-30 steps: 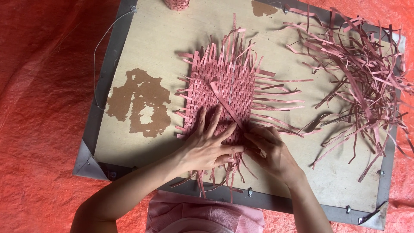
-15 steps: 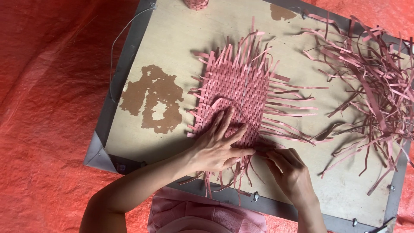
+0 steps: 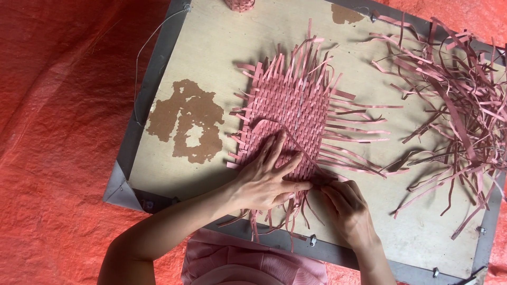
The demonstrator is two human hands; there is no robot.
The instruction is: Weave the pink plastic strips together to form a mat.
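Your left hand lies flat with fingers spread, pressing down the near end of the woven mat of flat pink strips, its checkered weave tight and its loose ends fringing out on every side. The mat sits mid-board on the pale plywood board, which has a grey metal rim and a brown patch where the veneer has peeled. Your right hand pinches one curving strip at the mat's near right corner, fingers closed on it. A tangled heap of spare strips lies to the right, on the board.
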